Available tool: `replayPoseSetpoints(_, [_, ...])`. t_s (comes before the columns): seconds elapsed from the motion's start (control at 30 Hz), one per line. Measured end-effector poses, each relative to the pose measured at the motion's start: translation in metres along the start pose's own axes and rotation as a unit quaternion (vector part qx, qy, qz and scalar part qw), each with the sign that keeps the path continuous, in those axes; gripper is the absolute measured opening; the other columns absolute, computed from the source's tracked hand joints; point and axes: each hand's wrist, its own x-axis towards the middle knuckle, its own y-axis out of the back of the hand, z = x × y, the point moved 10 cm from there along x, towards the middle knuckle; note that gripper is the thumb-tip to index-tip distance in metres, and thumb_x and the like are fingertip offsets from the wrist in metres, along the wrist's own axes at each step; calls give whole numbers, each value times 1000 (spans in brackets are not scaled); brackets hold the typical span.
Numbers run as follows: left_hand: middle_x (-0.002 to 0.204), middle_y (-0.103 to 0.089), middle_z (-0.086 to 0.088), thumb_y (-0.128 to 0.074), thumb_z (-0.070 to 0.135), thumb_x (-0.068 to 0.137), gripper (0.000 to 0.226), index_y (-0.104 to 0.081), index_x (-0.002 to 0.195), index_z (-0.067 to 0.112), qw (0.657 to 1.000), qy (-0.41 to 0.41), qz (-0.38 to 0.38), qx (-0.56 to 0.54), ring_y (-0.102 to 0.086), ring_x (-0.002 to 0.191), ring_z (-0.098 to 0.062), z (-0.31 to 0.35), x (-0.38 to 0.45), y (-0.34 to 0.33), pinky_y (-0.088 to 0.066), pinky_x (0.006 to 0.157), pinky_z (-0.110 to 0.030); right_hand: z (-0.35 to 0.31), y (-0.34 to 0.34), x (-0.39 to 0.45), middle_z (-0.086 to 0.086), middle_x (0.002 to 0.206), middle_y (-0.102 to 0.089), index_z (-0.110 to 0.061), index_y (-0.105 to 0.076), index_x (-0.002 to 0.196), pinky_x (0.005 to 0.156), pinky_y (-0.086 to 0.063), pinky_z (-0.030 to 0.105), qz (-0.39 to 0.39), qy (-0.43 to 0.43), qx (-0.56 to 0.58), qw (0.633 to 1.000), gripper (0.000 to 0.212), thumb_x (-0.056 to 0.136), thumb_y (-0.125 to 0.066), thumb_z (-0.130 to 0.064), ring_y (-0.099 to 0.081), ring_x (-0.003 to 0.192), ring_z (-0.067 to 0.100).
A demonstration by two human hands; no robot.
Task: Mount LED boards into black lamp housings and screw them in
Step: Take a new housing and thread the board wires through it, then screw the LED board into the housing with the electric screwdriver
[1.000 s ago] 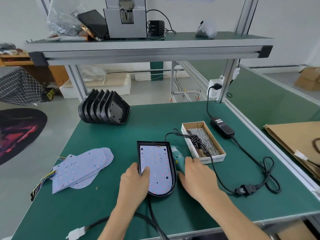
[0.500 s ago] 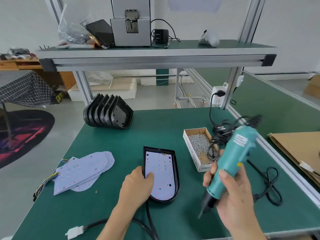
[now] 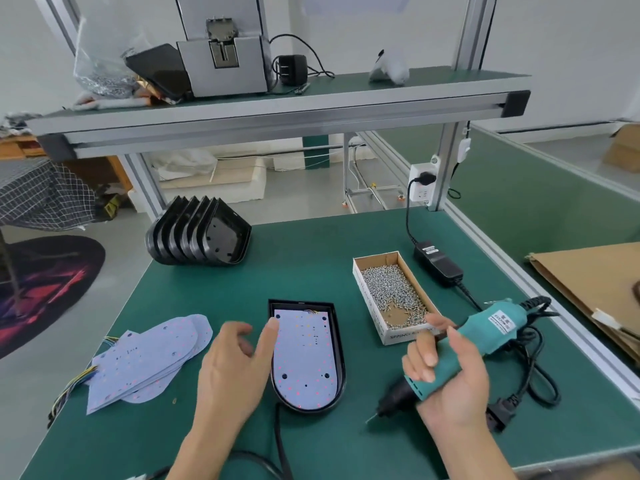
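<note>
Assembly workshop, green workbench (image 3: 311,258), aluminium frame shelf (image 3: 277,109), screw box (image 3: 391,296)

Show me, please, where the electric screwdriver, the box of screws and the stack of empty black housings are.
electric screwdriver (image 3: 464,355): head view, on its teal body, above the right hand.
box of screws (image 3: 390,292): head view, on the screws inside.
stack of empty black housings (image 3: 227,241): head view, on the inside of the frontmost housing.

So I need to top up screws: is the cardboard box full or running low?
Partly full. Screws cover most of the cardboard box, but bare cardboard shows at its near end.
</note>
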Motion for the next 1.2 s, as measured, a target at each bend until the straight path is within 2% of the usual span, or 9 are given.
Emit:
replayPoseSetpoints(0.1, [86, -63, 12, -70, 37, 93, 11, -61, 95, 30, 984, -168, 51, -40, -60, 80, -8, 67, 1, 15, -44, 71, -22, 0, 8, 1, 1, 55, -42, -10, -64, 94, 41, -37, 24, 9, -1, -5, 1000, 24, 82, -65, -31, -35, 39, 10])
replayPoseSetpoints(0.17, [81, -65, 14, -72, 22, 92, 11, -65, 86, 28, 961, -269, -38, -47, -62, 77, -7, 121, -3, -15, -47, 70, -16, -1, 11, 3, 2, 56, -41, -10, -64, 93, 42, -36, 24, 17, 4, -5, 1000, 23, 83, -63, -30, -35, 39, 11])
replayPoseSetpoints(0.23, [79, -67, 13, -72, 19, 92, 9, -70, 84, 24, 928, -337, -157, 6, -62, 76, -8, 167, -10, -67, -51, 74, -23, 0, 14, 4, 2, 56, -41, -10, -64, 92, 41, -36, 25, 31, 8, 1, 999, 19, 86, -59, -27, -35, 39, 11])
replayPoseSetpoints(0.33, [93, -70, 9, -69, 21, 94, 6, -75, 94, 21, 880, -374, -246, 161, -65, 90, -15, 202, -9, -150, -54, 85, -34, 1, 19, 3, 2, 56, -41, -11, -66, 90, 41, -36, 24, 49, 10, 13, 999, 16, 87, -58, -25, -35, 39, 11])
replayPoseSetpoints(0.47, [101, -73, 1, -67, 16, 91, 10, -72, 91, 24, 799, -398, -214, 397, -62, 106, -25, 207, 5, -213, -40, 90, -39, 5, 20, 2, 4, 56, -42, -11, -65, 90, 41, -35, 23, 57, 0, 14, 998, 15, 87, -56, -22, -36, 37, 12])
replayPoseSetpoints(0.53, [100, -72, -2, -66, 14, 90, 13, -63, 82, 23, 775, -398, -207, 445, -61, 106, -26, 201, 8, -227, -38, 92, -41, 5, 21, 3, 4, 56, -42, -10, -64, 90, 41, -35, 24, 57, -2, 14, 998, 15, 88, -55, -21, -36, 37, 13])
replayPoseSetpoints(0.77, [100, -74, 1, -68, 11, 90, 16, -74, 98, 24, 763, -415, -213, 448, -63, 102, -24, 193, 15, -239, -37, 93, -39, 9, 21, 4, 6, 56, -43, -10, -66, 90, 40, -36, 25, 58, -8, -1, 998, 14, 88, -56, -20, -37, 37, 14])
replayPoseSetpoints(0.93, [96, -71, 0, -66, 10, 90, 12, -67, 90, 21, 761, -416, -205, 454, -62, 98, -24, 195, 15, -242, -37, 94, -40, 7, 23, 3, 7, 56, -42, -10, -66, 89, 40, -36, 24, 78, -4, -8, 997, 14, 89, -53, -17, -36, 36, 14])
replayPoseSetpoints(1.2, [87, -61, -1, -66, 9, 90, 24, -50, 75, 19, 761, -402, -214, 461, -51, 87, -26, 191, 15, -245, -36, 97, -42, 7, 21, 2, 8, 55, -40, -9, -66, 87, 39, -33, 26, 100, -8, -21, 995, 13, 85, -56, -17, -35, 36, 15])
